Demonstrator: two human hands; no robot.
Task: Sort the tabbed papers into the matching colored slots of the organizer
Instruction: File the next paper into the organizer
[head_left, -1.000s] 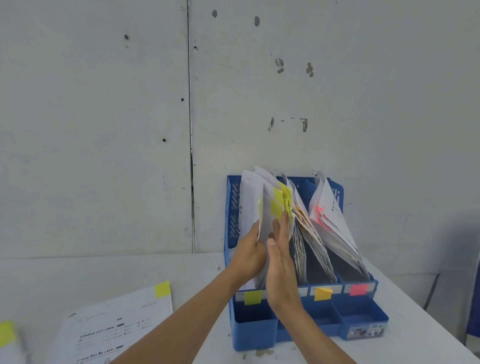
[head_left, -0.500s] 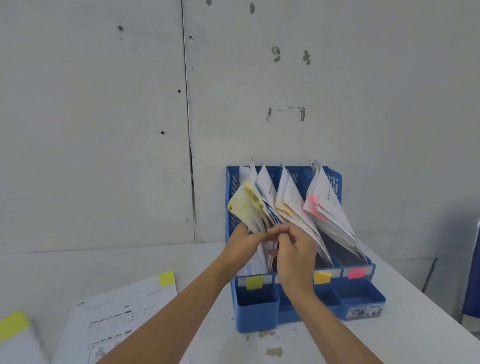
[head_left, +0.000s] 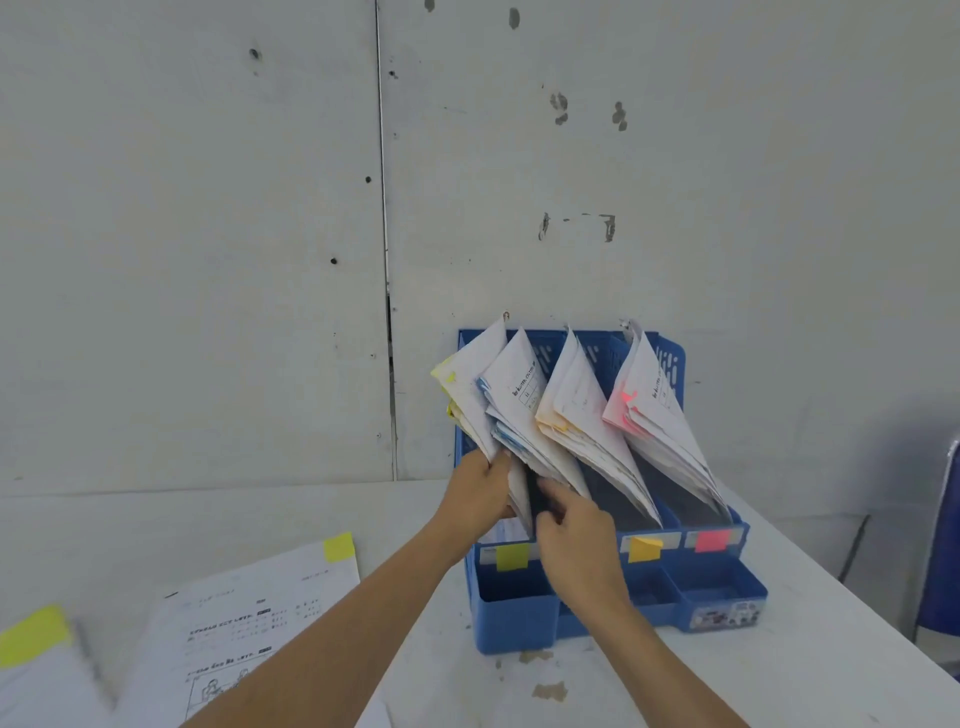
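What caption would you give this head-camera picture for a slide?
Left hand grips yellow-tabbed papers in the left slot of a blue organizer; right hand at the next stack.

Of the person, two bare arms show: the left forearm (head_left: 337, 639) enters the picture at about 7 o'clock and the right forearm (head_left: 670, 670) at about 5 o'clock. Both are uncovered from the lower edge up to the wrists, slim and smooth, narrowing toward the hands. The left hand (head_left: 480, 493), at 6 o'clock from the picture's middle, shows its back and the ridge of its knuckles, and the right hand (head_left: 579, 545), at its 4 o'clock, shows a back broad at the knuckles.
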